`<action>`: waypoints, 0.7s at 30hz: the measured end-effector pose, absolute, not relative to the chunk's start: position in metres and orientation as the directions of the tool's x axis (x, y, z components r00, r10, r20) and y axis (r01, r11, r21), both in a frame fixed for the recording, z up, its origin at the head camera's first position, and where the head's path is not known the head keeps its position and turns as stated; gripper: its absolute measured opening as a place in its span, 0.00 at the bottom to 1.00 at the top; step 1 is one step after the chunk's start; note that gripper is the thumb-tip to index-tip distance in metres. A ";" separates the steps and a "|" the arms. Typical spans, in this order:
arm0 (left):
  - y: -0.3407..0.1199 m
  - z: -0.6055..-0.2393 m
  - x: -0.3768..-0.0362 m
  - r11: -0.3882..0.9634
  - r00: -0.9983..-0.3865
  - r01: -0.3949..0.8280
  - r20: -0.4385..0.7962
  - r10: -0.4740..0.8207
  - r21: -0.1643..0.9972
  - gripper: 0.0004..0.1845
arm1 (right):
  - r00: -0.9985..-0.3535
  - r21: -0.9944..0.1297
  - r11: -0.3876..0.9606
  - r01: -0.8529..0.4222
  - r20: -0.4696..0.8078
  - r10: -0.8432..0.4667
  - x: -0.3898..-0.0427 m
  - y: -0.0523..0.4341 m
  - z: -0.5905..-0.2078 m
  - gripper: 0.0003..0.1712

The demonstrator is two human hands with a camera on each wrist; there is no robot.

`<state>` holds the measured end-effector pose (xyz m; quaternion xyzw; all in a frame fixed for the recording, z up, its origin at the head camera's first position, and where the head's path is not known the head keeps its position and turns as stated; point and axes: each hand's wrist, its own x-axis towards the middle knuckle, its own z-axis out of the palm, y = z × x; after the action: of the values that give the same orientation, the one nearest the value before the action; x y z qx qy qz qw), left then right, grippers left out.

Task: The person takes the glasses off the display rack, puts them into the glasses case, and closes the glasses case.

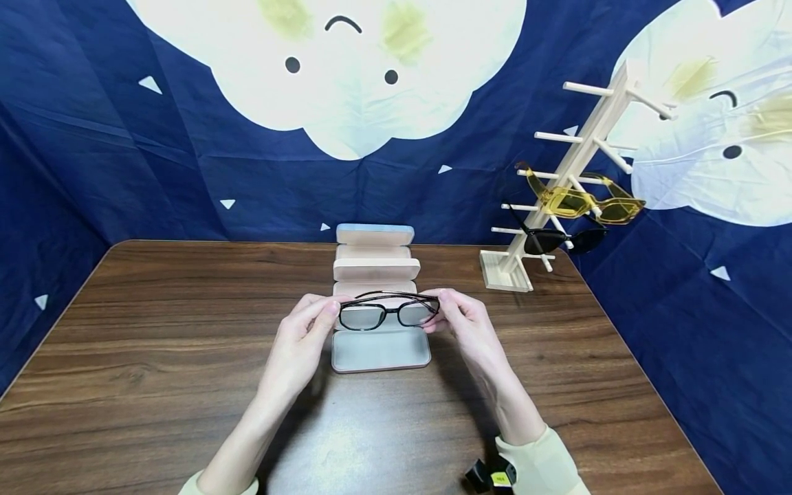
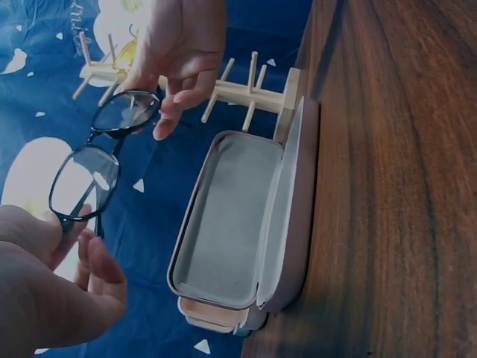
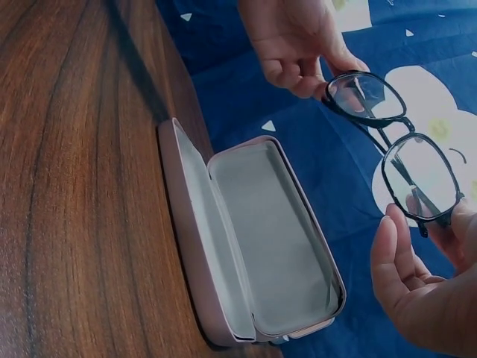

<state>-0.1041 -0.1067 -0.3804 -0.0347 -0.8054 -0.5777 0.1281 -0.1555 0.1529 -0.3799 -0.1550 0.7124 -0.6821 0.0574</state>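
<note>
Black-framed glasses (image 1: 388, 313): arms folded, held level just above the open pink case (image 1: 380, 350), mid-worktop toward the far edge. Left hand (image 1: 303, 340): fingers pinching the frame's left end. Right hand (image 1: 464, 323): fingers pinching the right end. Case: lid raised, grey lining, lying on the wooden worktop (image 1: 155, 357). Two closed cases (image 1: 375, 249): just behind it. Wooden rack (image 1: 557, 199): far right corner, carrying yellow sunglasses (image 1: 581, 201) and black sunglasses (image 1: 559, 240).
</note>
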 end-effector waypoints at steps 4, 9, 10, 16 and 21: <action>-0.106 -0.382 -0.103 0.332 -0.950 0.232 0.287 -0.125 0.914 0.13 | -0.951 -0.992 0.016 -0.123 0.113 -0.286 -0.154 0.152 -0.379 0.25; -0.107 -0.381 -0.103 0.318 -0.943 0.241 0.299 -0.145 0.917 0.11 | -0.951 -0.993 0.018 -0.115 0.105 -0.292 -0.153 0.152 -0.377 0.26; -0.108 -0.381 -0.103 0.315 -0.944 0.240 0.296 -0.146 0.918 0.11 | -0.950 -0.993 0.019 -0.114 0.104 -0.295 -0.153 0.152 -0.377 0.25; -0.109 -0.379 -0.104 0.304 -0.946 0.220 0.279 -0.167 0.927 0.10 | -0.951 -0.995 0.020 -0.094 0.083 -0.297 -0.154 0.152 -0.378 0.25; -0.111 -0.379 -0.105 0.317 -0.945 0.209 0.275 -0.178 0.925 0.10 | -0.948 -0.995 0.011 -0.095 0.087 -0.305 -0.155 0.152 -0.378 0.26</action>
<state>-0.1050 -0.1111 -0.3792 -0.0097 -0.7944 -0.5842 0.1659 -0.1548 0.1524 -0.3782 -0.1417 0.7068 -0.6889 0.0762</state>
